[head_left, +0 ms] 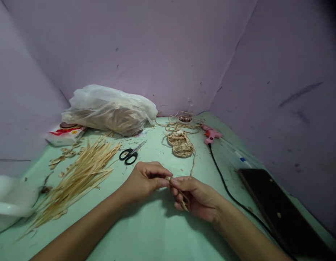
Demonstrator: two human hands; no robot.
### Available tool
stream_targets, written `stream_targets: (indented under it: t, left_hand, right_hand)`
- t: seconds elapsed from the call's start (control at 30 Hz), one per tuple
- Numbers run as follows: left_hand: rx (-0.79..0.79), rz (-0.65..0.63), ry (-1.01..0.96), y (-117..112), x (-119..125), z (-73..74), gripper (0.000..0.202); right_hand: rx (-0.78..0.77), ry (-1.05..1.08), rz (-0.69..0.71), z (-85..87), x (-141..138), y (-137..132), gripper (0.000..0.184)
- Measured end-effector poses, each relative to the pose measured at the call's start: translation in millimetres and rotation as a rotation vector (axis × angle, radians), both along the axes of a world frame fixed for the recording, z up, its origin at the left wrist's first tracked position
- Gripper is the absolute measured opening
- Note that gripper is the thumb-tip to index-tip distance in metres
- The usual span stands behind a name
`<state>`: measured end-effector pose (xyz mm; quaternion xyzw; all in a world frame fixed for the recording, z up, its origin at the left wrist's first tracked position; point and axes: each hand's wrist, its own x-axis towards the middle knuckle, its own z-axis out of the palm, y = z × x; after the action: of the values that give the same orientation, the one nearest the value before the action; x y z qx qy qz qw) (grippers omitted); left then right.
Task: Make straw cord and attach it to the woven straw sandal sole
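Observation:
Near the middle of the green tabletop, my left hand and my right hand meet fingertip to fingertip. Both pinch a short length of twisted fibre cord, whose loose end hangs below my right fingers. The part between the fingertips is mostly hidden. Just beyond my hands lies a coiled, braided bundle of tan cord. One strand trails from it down toward my right hand. Black-handled scissors rest to the upper left of my left hand, their tips pointing away.
Dry straw-like strips spread at the left, beside a white container. A plastic bag and a box stand at the back. On the right are a pink glue gun, its black cable and a dark flat slab.

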<state>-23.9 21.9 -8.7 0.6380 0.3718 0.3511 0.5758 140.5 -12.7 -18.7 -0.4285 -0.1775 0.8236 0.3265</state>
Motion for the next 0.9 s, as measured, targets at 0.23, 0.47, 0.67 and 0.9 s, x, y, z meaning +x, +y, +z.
stream_targets:
  t: [0.23,0.47,0.67,0.9]
  left_hand:
    - [0.197,-0.021,0.024,-1,-5,-4.9,0.008]
    - [0.534,0.047,0.216,0,-10,-9.0,0.016]
    - [0.740,-0.018,0.386,-17,-29,-24.1,0.014]
    - [0.787,-0.024,0.696,-34,-39,-37.6,0.019]
  right_hand:
    - [0.071,0.012,0.057,-2.4,3,1,0.021]
    - [0.271,-0.132,0.129,4.1,13,2,0.026]
    - [0.518,-0.458,0.215,-6.5,10,0,0.020]
    - [0.888,-1.016,0.213,-25.0,8,-10,0.021]
